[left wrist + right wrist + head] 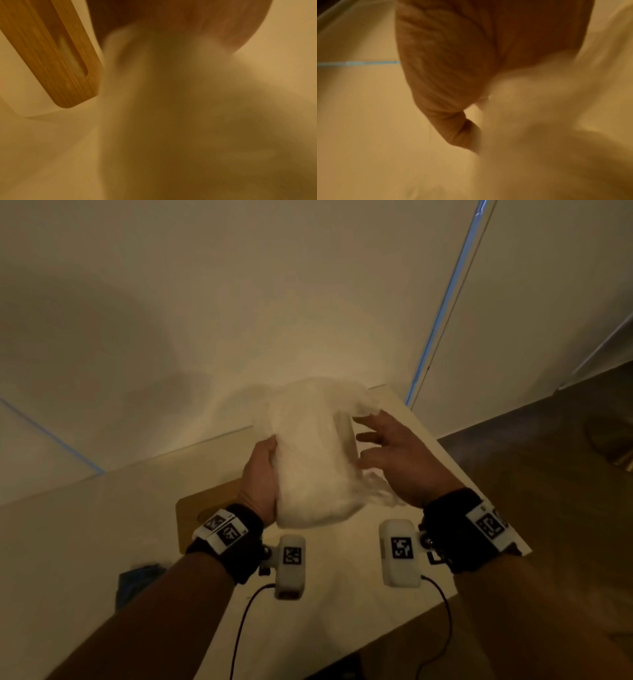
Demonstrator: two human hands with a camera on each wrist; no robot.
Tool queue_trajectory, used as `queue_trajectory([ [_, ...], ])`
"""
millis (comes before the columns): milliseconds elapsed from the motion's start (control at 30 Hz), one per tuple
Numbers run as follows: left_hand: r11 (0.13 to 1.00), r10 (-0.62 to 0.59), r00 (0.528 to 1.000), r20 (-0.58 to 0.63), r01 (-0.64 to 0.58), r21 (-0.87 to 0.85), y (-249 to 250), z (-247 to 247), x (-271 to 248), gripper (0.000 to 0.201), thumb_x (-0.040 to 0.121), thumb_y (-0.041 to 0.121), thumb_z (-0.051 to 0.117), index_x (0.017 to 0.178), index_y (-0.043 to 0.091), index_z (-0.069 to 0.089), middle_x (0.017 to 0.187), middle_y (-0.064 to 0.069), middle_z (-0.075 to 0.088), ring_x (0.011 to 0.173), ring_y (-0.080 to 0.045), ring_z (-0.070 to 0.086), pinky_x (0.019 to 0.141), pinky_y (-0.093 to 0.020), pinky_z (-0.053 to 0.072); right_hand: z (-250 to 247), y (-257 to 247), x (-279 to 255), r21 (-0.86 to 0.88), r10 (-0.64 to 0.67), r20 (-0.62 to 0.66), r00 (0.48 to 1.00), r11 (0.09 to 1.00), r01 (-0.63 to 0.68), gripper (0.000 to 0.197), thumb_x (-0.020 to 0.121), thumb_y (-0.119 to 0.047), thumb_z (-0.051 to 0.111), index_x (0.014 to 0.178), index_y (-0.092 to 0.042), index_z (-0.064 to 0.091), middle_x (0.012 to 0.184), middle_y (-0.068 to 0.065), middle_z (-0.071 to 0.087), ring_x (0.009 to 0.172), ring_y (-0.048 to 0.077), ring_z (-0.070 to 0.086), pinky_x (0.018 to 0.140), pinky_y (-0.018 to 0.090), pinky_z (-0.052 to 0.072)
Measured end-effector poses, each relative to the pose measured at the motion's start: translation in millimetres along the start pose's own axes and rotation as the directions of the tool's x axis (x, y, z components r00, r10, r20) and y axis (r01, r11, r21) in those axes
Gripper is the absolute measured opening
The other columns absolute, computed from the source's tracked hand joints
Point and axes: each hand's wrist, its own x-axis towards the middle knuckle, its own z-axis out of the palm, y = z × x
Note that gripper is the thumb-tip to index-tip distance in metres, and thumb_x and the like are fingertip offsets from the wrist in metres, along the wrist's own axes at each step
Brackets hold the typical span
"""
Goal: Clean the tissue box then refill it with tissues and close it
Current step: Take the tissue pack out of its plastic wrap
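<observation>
A white pack of tissues (308,467) in loose clear wrapping hangs above the table between both hands. My left hand (260,474) grips its near left side, fingers curled under it. My right hand (387,450) is at its right side with fingers spread and straight, touching the pack and the crumpled wrapping. The wooden lid (202,508) with a slot lies on the table below my left wrist. In the left wrist view the lid (51,54) shows beside the blurred pack (171,108), with a white edge under it. The right wrist view shows my palm (471,54) against the pack (539,121).
The pale table (102,542) runs to a wall at the back. Its right edge drops to a dark floor (548,457). A blue cloth (137,580) lies at the near left, partly behind my left forearm.
</observation>
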Motion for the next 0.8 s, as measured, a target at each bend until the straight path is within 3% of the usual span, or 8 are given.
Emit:
queue_trajectory([
  [167,1.000,-0.004,0.999,0.051,0.002,0.028,-3,-1,1,0.051,0.084,0.035,0.055,0.121,0.003,0.067,0.125,-0.022,0.064,0.119,-0.042,0.058,0.109,-0.056,0.041,15,3,-9,0.141,0.093,-0.065,0.994,0.987,-0.083,0.026,0.083,-0.012,0.077,0.107,-0.021,0.069,0.089,-0.008,0.075,0.078,-0.001,0.070,0.061,0.015,0.053],
  [300,1.000,-0.025,0.990,0.135,0.025,0.007,0,4,-2,0.050,0.088,0.026,0.046,0.129,0.002,0.061,0.112,-0.019,0.069,0.105,-0.039,0.065,0.093,-0.049,0.052,22,-1,0,0.010,0.295,-0.001,0.956,0.955,-0.295,0.037,0.090,-0.015,0.070,0.125,-0.007,0.060,0.119,0.016,0.065,0.103,0.024,0.064,0.064,0.025,0.049],
  [400,0.998,-0.023,0.985,0.169,0.013,0.064,-3,14,1,0.057,0.095,0.045,0.051,0.137,0.007,0.055,0.122,-0.018,0.067,0.110,-0.037,0.063,0.097,-0.050,0.051,32,9,9,0.082,0.183,-0.105,0.978,0.981,-0.174,0.035,0.080,-0.023,0.081,0.111,-0.021,0.064,0.098,-0.004,0.068,0.088,0.013,0.067,0.059,0.015,0.049],
  [500,0.975,0.045,0.997,0.060,-0.057,0.217,-8,13,8,0.075,0.078,0.067,0.067,0.138,0.025,0.054,0.131,-0.013,0.065,0.118,-0.037,0.063,0.102,-0.058,0.048,37,24,12,0.282,0.179,-0.160,0.971,0.951,-0.129,0.028,0.076,-0.007,0.082,0.094,-0.025,0.072,0.086,-0.005,0.076,0.080,0.013,0.074,0.063,0.027,0.058],
  [567,0.945,0.142,0.990,-0.026,-0.128,0.301,-7,7,7,0.063,0.079,0.067,0.059,0.129,0.028,0.059,0.123,-0.007,0.069,0.113,-0.032,0.066,0.099,-0.055,0.050,40,27,10,0.342,0.246,-0.105,0.964,0.919,-0.198,0.022,0.079,-0.007,0.078,0.097,-0.018,0.074,0.094,0.003,0.076,0.087,0.022,0.074,0.070,0.035,0.060],
  [700,0.729,0.289,0.957,-0.025,-0.203,0.653,-15,-2,2,0.029,0.100,0.035,0.042,0.108,0.015,0.062,0.112,-0.003,0.060,0.105,-0.024,0.057,0.092,-0.021,0.047,45,34,5,0.313,0.302,-0.050,0.952,0.910,-0.273,0.026,0.074,-0.022,0.081,0.099,-0.016,0.078,0.107,0.014,0.074,0.102,0.036,0.069,0.093,0.057,0.054],
  [733,0.704,0.287,0.958,-0.018,-0.198,0.682,-20,-6,3,0.031,0.098,0.035,0.043,0.111,0.015,0.062,0.116,-0.005,0.058,0.108,-0.026,0.056,0.098,-0.025,0.047,46,35,6,0.283,0.315,-0.042,0.948,0.914,-0.291,0.027,0.073,-0.024,0.082,0.098,-0.016,0.078,0.105,0.012,0.074,0.100,0.035,0.070,0.092,0.058,0.054],
  [800,0.878,0.170,0.981,-0.091,-0.110,0.466,-16,-6,6,0.050,0.083,0.049,0.052,0.120,0.017,0.061,0.126,-0.013,0.060,0.116,-0.037,0.059,0.102,-0.052,0.049,46,37,8,0.213,0.340,-0.059,0.939,0.923,-0.321,0.018,0.075,-0.023,0.082,0.090,-0.016,0.076,0.088,0.002,0.076,0.083,0.017,0.074,0.076,0.041,0.061],
])
